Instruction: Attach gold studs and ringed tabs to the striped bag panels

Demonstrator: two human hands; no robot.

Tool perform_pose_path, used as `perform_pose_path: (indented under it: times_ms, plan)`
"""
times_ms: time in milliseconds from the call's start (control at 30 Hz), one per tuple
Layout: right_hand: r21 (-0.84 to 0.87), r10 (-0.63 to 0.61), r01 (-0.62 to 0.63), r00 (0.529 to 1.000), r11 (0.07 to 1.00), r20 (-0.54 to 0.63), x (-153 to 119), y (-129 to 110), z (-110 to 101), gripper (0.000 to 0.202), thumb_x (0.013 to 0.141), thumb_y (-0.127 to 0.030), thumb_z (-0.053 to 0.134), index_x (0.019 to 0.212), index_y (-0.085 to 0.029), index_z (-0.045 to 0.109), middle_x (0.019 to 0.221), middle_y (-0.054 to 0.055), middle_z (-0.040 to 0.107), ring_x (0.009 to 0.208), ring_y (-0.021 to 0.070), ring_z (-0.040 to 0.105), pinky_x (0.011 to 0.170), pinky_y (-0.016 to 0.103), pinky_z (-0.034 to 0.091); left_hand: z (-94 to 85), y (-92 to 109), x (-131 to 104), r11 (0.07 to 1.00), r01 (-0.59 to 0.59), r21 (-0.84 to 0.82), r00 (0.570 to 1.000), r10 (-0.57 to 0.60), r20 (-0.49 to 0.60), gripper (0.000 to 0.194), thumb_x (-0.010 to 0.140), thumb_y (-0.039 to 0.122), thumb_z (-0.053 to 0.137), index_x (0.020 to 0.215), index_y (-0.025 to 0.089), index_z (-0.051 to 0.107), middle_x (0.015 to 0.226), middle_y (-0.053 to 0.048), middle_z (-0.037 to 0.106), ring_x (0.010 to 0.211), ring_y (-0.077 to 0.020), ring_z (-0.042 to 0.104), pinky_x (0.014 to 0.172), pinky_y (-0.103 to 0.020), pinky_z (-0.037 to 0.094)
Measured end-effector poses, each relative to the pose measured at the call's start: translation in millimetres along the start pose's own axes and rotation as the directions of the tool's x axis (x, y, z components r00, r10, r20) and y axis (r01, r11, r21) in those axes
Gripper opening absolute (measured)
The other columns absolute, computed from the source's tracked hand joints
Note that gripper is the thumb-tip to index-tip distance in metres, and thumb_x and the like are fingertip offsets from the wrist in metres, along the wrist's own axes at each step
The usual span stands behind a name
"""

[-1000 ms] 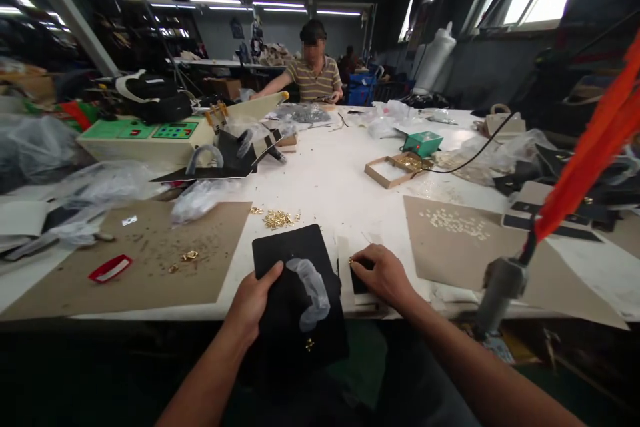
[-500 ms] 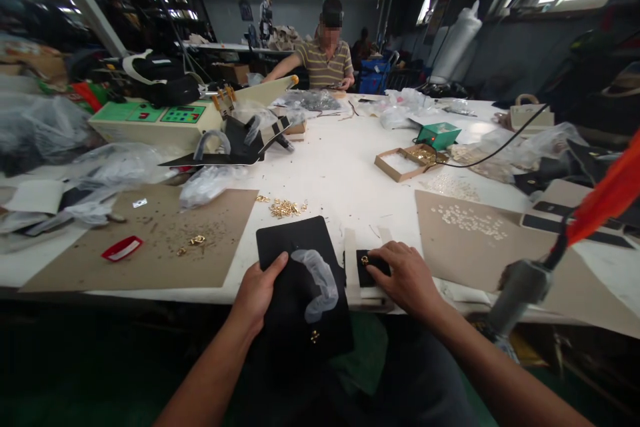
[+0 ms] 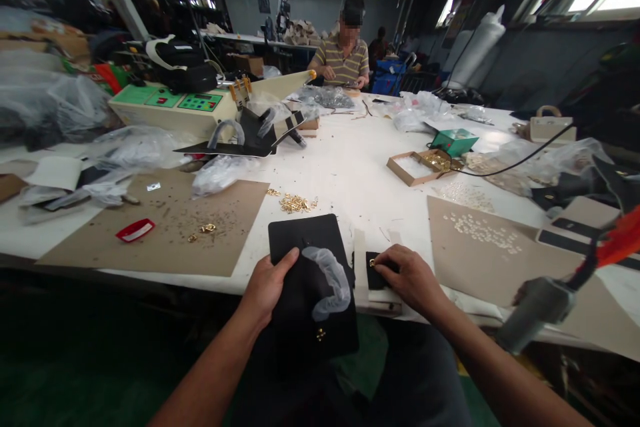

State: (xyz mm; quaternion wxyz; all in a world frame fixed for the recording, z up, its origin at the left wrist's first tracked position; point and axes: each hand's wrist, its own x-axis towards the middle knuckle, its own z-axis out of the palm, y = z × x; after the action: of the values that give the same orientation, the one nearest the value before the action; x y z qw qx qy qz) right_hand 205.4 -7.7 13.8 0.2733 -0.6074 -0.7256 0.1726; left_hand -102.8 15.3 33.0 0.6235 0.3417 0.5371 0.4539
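My left hand (image 3: 270, 280) grips the left edge of a black bag panel (image 3: 287, 297), thumb on top, fingers hidden behind it. A curved handle wrapped in clear plastic (image 3: 334, 283) is on the panel, and a small gold fitting (image 3: 321, 334) shows near its lower end. My right hand (image 3: 407, 275) is at the table edge, thumb and forefinger closed on a small gold fitting (image 3: 371, 263) over a black pad (image 3: 374, 279). A strip of pale tape (image 3: 361, 267) lies beside the pad. Beyond the panel is a pile of gold fittings (image 3: 296, 203).
Brown sheets lie left (image 3: 170, 240) and right (image 3: 445, 247), the right one bearing small clear rings (image 3: 485, 230). A red tray (image 3: 135, 230), a cardboard box (image 3: 413, 177) and a green device (image 3: 454, 140) stand around. A grey tool (image 3: 537, 310) juts in at right. A person (image 3: 343, 57) sits opposite.
The view has turned slightly left, so everything sits further right. My right fingertips have drawn together at the gold fitting on the pad. My left hand still holds the panel.
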Motion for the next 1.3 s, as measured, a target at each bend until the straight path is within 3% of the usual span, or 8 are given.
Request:
perform_pose_path:
  times_ms: [233,433,533,700,1067,1300]
  plan:
    - [-0.114,-0.006,0.008,1.000,0.993,0.016,1.7,-4.7,0.7,0.010,0.092,-0.026,0.067,0.089,-0.027,0.076,0.094,0.002,0.073,0.092,0.0235,0.066,0.083,0.035,0.045,-0.6,-1.8,0.8,1.000,-0.013,0.022,1.000,0.013,-0.005,0.039,0.085,0.041,0.080,0.113,0.014,0.076,0.100,-0.012,0.082,0.080,-0.0279,0.080,0.086,-0.039,0.063]
    - [-0.231,-0.123,0.128,0.992,0.964,0.034,-4.3,-4.3,1.3,0.013,0.097,-0.026,0.063,0.095,-0.027,0.076,0.096,0.004,0.072,0.092,0.0241,0.065,0.084,0.037,0.041,0.5,0.3,-1.5,1.000,-0.003,-0.011,1.000,0.003,-0.005,0.037,0.085,0.037,0.080,0.114,0.014,0.076,0.095,-0.012,0.083,0.076,-0.0273,0.079,0.082,-0.039,0.064]
    - [-0.171,-0.127,0.128,0.992,0.977,0.017,-4.3,-4.2,-0.6,0.014,0.096,-0.027,0.064,0.095,-0.028,0.078,0.096,0.003,0.072,0.091,0.0237,0.066,0.084,0.037,0.042,-0.2,0.3,-1.5,1.000,0.000,-0.008,1.000,0.000,0.002,0.038,0.085,0.038,0.080,0.114,0.014,0.076,0.095,-0.011,0.083,0.076,-0.0276,0.079,0.081,-0.039,0.064]
    - [0.007,-0.021,0.021,1.000,1.000,-0.008,3.1,-6.2,-3.0,0.017,0.096,-0.032,0.066,0.084,-0.027,0.077,0.088,0.001,0.073,0.084,0.0207,0.067,0.079,0.032,0.046,-0.9,-1.2,-0.1,1.000,0.002,0.020,1.000,-0.001,-0.003,0.040,0.084,0.042,0.081,0.112,0.014,0.076,0.095,-0.012,0.083,0.076,-0.0280,0.079,0.083,-0.039,0.063]
    - [-0.212,-0.103,0.103,0.995,0.972,0.007,-5.6,-5.1,3.2,0.012,0.099,-0.031,0.066,0.096,-0.029,0.078,0.097,0.003,0.072,0.093,0.0236,0.064,0.083,0.038,0.038,-2.0,-0.7,-1.3,0.999,-0.023,0.026,1.000,0.022,0.015,0.044,0.084,0.045,0.081,0.115,0.014,0.076,0.100,-0.012,0.082,0.085,-0.0290,0.079,0.087,-0.039,0.062]
    - [-0.152,-0.041,0.051,0.997,0.987,0.067,0.2,-9.6,-1.3,0.013,0.096,-0.028,0.067,0.101,-0.030,0.079,0.100,0.003,0.072,0.097,0.0239,0.065,0.086,0.036,0.043,-0.6,0.9,-2.2,0.999,-0.027,0.019,1.000,0.027,0.004,0.044,0.082,0.044,0.083,0.113,0.014,0.076,0.100,-0.012,0.082,0.085,-0.0290,0.079,0.088,-0.040,0.062]
